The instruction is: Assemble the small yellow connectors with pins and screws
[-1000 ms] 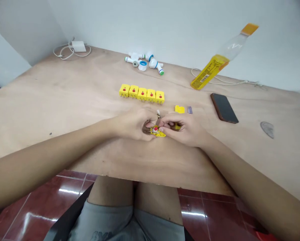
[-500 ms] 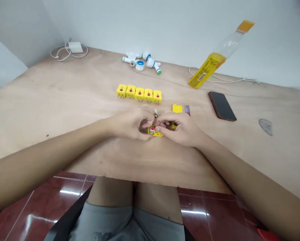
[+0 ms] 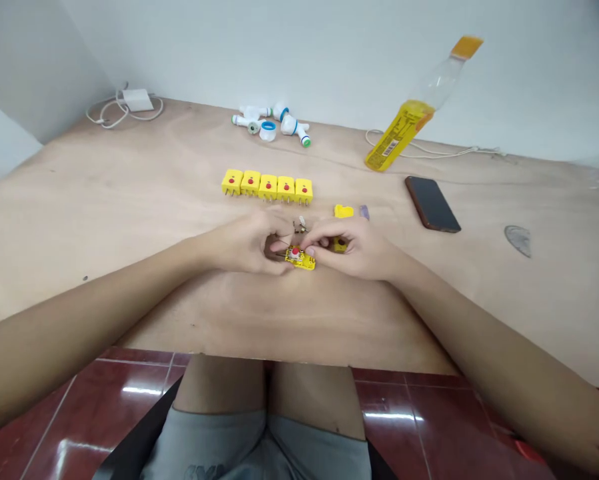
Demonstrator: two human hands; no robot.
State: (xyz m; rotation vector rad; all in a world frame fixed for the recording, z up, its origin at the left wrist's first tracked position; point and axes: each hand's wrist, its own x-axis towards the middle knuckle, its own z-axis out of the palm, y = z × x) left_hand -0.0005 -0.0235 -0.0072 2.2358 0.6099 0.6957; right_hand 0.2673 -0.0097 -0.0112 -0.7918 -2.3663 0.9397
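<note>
An opened yellow plug housing with a red button and metal parts inside lies between my hands. My left hand is curled around its left end, thumb and fingers gripping it. At the upper right of the housing, my right hand has thumb and forefinger pinched together; whatever is between the fingertips is too small or hidden to make out. Small metal parts lie just beyond the fingers. A yellow cover piece sits behind my right hand, and another yellow piece is partly hidden by it.
Several finished-looking yellow plugs stand in a row farther back. Behind them are white-and-blue fittings. A tilted-looking bottle, a phone and a purple piece are to the right. A white adapter with cable lies back left.
The view has shifted slightly, so the tabletop things appear farther left. My right fingertips have drawn back a little from the red button, and more of the yellow housing shows.
</note>
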